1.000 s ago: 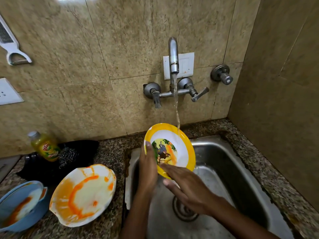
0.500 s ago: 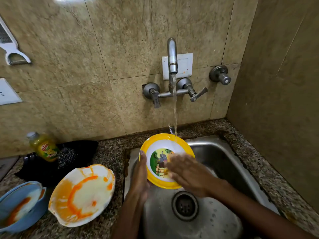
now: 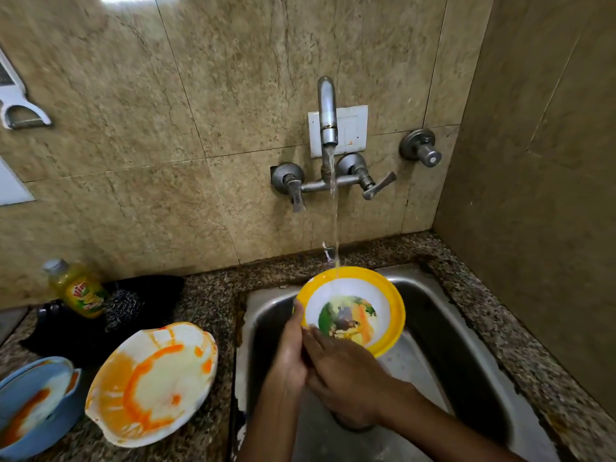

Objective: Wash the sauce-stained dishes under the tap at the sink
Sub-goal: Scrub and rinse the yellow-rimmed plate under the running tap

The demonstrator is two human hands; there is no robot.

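A yellow-rimmed plate [image 3: 353, 308] with a picture in its middle is tilted over the steel sink [image 3: 443, 331], and water from the tap [image 3: 327, 111] runs onto its far rim. My left hand [image 3: 290, 348] grips the plate's left edge. My right hand [image 3: 343, 368] lies with flat fingers on the plate's lower left part and looks blurred. On the counter to the left sit a white plate [image 3: 151, 383] smeared with orange sauce and a blue bowl [image 3: 33, 408] with sauce in it.
A yellow dish-soap bottle [image 3: 78, 288] and a steel scrubber [image 3: 125, 310] sit on a black cloth behind the dirty dishes. Tap handles [image 3: 376, 186] stick out from the tiled wall. A side wall stands close on the right. A white peeler [image 3: 16, 105] hangs at the upper left.
My right hand has slid from the plate's right side to its lower left, next to my left hand. The plate stays under the stream.
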